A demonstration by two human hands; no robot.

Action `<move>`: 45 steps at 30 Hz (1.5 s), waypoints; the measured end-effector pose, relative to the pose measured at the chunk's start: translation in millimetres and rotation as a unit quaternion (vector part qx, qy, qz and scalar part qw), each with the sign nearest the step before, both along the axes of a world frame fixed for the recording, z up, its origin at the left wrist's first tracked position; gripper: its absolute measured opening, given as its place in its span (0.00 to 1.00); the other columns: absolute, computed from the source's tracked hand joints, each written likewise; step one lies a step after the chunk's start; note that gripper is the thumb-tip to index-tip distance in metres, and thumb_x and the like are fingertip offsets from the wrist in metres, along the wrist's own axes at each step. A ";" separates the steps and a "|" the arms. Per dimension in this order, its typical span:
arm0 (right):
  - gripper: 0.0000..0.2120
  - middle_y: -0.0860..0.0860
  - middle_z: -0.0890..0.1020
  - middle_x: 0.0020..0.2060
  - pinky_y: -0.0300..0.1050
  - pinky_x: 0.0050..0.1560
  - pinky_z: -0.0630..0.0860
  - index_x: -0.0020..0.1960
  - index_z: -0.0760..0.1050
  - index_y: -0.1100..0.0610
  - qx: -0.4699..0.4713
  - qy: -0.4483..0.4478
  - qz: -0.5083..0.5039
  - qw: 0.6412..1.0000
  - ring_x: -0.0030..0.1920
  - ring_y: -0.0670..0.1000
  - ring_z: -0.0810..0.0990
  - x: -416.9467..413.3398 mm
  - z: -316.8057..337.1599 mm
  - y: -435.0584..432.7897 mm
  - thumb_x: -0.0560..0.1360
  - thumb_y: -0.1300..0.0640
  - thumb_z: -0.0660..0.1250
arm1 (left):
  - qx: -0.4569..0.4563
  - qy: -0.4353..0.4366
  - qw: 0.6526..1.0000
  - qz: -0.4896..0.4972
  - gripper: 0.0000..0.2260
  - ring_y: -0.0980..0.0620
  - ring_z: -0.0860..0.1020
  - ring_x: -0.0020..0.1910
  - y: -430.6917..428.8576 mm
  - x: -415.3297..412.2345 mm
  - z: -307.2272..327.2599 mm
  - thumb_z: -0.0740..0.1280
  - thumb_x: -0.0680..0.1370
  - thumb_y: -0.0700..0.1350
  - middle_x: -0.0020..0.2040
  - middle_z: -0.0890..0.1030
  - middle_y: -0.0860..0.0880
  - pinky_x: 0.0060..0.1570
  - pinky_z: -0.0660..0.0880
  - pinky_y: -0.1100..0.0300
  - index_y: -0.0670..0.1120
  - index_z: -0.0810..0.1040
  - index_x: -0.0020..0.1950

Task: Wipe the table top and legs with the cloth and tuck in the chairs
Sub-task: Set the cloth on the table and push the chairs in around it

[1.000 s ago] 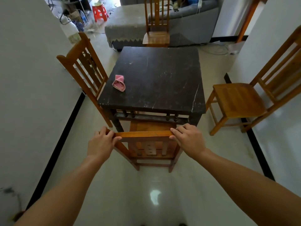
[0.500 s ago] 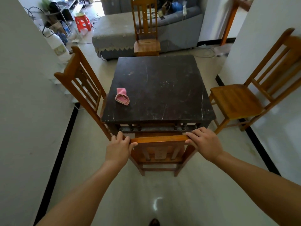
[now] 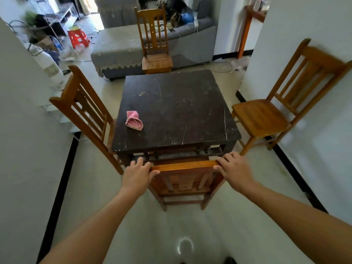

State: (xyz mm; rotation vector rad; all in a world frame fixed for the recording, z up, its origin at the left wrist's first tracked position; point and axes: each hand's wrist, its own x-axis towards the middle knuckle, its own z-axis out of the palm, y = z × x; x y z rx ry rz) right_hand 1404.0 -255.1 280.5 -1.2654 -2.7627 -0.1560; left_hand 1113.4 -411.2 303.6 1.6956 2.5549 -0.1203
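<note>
Chairs stand on all four sides of the dark table (image 3: 177,103); the near chair (image 3: 185,180) sits tucked under its front edge. The left hand (image 3: 138,175) and right hand (image 3: 235,169) clamp their fingers over its top rail, while the pink cloth (image 3: 134,120) lies on the table's left part.
</note>
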 end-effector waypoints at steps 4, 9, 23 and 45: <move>0.16 0.50 0.83 0.46 0.47 0.44 0.76 0.54 0.82 0.51 -0.033 -0.001 -0.001 0.999 0.50 0.54 0.79 1.7 7.8 0.5 0.75 0.42 0.66 | -0.052 -0.006 0.999 0.010 0.21 0.51 0.74 0.54 9.1 0.5 8.0 0.56 0.77 0.66 0.55 0.74 0.51 0.54 0.76 0.55 0.54 0.77 0.57; 0.25 0.50 0.73 0.68 0.51 0.63 0.72 0.72 0.69 0.47 -0.183 0.081 0.018 0.980 0.66 0.53 0.72 12.0 26.7 2.1 0.79 0.37 0.54 | -0.100 -0.028 0.995 -0.001 0.25 0.51 0.75 0.54 45.8 15.0 40.0 0.49 0.76 0.69 0.49 0.78 0.53 0.59 0.70 0.50 0.56 0.78 0.51; 0.16 0.49 0.76 0.59 0.40 0.52 0.71 0.63 0.74 0.51 -0.185 0.098 -0.137 0.968 0.57 0.50 0.75 277.8 54.2 247.1 0.81 0.44 0.57 | -0.004 -0.111 0.979 -0.169 0.17 0.53 0.75 0.51 323.7 269.4 67.6 0.55 0.80 0.60 0.52 0.75 0.52 0.53 0.71 0.56 0.52 0.73 0.61; 0.18 0.54 0.77 0.60 0.48 0.55 0.74 0.66 0.73 0.55 -0.072 0.114 -0.285 0.949 0.58 0.55 0.76 409.8 72.2 651.2 0.80 0.49 0.60 | -0.025 -0.072 0.956 -0.282 0.21 0.49 0.71 0.64 807.9 388.8 67.9 0.52 0.81 0.59 0.66 0.72 0.49 0.66 0.68 0.53 0.52 0.66 0.71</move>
